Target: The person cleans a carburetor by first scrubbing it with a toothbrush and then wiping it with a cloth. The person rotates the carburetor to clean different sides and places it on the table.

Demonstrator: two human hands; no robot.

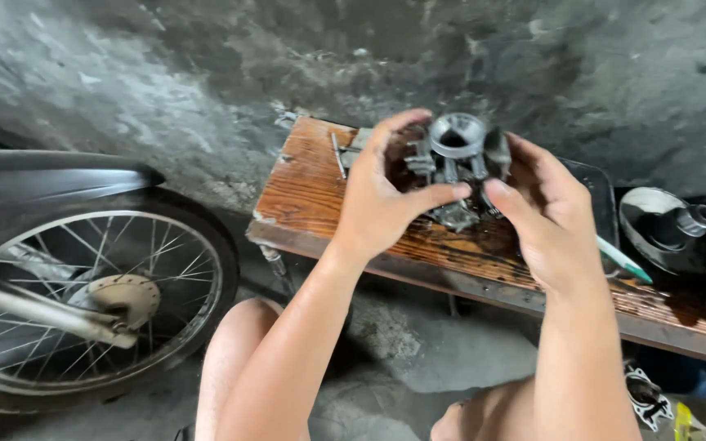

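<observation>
While both hands cradle the carburettor (455,167) above the wooden bench (304,192), the work looks to be at the inspecting stage.

The left hand (382,196) wraps its near side, thumb stretched across the front, fingers closed on the body; the right hand (545,216) clamps the opposite side, fingertips pressed to the metal. The round opening faces up between the two grips. Beyond the left grip a small metal tool (339,155) lies on the bench; outside the right grip sit dark round parts (672,224). Far off the left grip stands a spoked wheel (96,298). Any turning, I judge, needs one hand holding firm while the other shifts.
</observation>
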